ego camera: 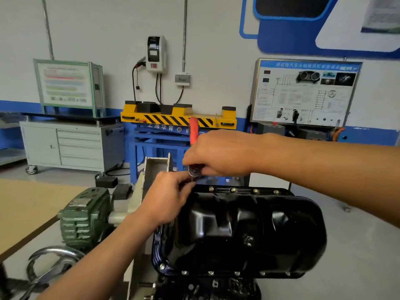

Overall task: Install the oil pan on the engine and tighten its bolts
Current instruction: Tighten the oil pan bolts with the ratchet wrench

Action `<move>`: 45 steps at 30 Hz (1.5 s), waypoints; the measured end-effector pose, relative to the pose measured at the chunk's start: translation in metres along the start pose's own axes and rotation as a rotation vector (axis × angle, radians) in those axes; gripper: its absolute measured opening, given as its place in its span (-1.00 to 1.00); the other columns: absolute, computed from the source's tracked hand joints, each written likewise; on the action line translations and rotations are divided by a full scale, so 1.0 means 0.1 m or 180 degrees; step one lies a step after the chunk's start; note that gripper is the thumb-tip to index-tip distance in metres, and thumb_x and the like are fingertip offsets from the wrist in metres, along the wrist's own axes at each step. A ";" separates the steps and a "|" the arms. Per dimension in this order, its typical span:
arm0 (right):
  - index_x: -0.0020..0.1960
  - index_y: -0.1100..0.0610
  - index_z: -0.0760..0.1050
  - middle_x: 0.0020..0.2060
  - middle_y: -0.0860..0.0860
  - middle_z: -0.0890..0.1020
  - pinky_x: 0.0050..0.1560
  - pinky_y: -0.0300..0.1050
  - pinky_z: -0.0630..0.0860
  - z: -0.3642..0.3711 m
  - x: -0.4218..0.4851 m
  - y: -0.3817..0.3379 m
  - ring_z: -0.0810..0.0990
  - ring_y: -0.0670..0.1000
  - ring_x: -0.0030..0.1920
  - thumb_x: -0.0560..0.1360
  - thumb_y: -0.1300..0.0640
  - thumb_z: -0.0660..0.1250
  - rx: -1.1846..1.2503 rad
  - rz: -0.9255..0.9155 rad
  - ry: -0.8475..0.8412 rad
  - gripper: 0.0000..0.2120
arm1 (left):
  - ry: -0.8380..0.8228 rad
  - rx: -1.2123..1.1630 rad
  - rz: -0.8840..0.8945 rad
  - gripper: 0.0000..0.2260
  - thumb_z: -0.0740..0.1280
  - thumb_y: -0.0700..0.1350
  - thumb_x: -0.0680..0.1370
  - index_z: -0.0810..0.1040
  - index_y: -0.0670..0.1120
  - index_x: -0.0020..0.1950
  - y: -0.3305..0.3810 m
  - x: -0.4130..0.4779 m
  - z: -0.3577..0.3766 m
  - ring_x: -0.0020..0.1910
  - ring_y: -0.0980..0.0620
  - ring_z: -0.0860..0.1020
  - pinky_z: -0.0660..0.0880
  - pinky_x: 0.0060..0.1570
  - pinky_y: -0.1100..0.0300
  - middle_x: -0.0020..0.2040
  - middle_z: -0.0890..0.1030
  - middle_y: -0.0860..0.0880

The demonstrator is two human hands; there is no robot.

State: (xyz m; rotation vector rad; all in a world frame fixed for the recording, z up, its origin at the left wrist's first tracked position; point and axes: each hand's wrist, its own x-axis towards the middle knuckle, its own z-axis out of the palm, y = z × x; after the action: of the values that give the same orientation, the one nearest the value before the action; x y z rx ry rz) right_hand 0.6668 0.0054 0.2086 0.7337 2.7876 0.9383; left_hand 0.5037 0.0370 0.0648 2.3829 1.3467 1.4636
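A glossy black oil pan [242, 230] sits on the engine, which is mounted upside down on a stand. Bolts [233, 190] line its far flange and more bolts [210, 273] run along the near flange. My right hand [218, 154] grips a ratchet wrench [193, 131] with a red handle that points up and away; its metal head [194, 171] is at the pan's far left corner. My left hand [166, 198] pinches the socket under the ratchet head with its fingertips. The bolt under the socket is hidden.
A green gearbox [84, 215] and a chrome handwheel [52, 263] of the engine stand are at the left. Behind stand a yellow and blue lift table [177, 120], a grey drawer cabinet [71, 146] and a wiring display board [303, 92].
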 end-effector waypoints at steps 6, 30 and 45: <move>-0.36 0.05 0.38 -0.48 -0.06 0.39 -0.46 -0.13 0.22 0.20 -0.08 -0.10 0.41 0.00 -0.44 0.47 -0.39 0.26 0.0544 0.0936 0.0332 -0.47 | 0.0103 -0.0195 0.0274 -0.83 0.37 -0.06 0.55 0.53 0.21 0.05 0.03 0.02 -0.02 -0.27 0.24 0.59 0.46 -0.32 0.34 -0.21 0.65 0.29; 0.14 -0.02 0.54 0.22 -0.10 0.49 0.01 0.03 0.52 0.09 0.04 -0.10 0.49 0.00 0.18 0.59 0.10 0.29 0.0424 -0.0119 0.0002 -0.85 | 0.0035 -0.0305 0.0365 -0.78 0.35 0.00 0.54 0.68 -0.12 -0.14 -0.05 0.00 0.00 -0.34 -0.04 0.60 0.50 -0.33 0.00 -0.31 0.66 -0.03; -0.08 0.08 0.50 -0.30 -0.03 0.36 -0.44 -0.08 0.31 0.06 0.09 -0.35 0.44 0.03 -0.34 0.58 0.13 0.28 0.0152 0.0746 -0.0107 -0.93 | 0.0627 -0.0575 0.0384 -0.81 0.46 -0.13 0.53 0.53 0.08 -0.20 -0.01 -0.10 -0.04 -0.46 0.23 0.33 0.28 -0.41 0.34 -0.45 0.41 0.18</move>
State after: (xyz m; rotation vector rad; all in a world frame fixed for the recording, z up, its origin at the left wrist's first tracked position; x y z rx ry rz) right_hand 0.6456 -0.0111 0.1835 1.0918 2.7459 0.8870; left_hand 0.4983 0.0287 0.0594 2.2924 1.0646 1.8087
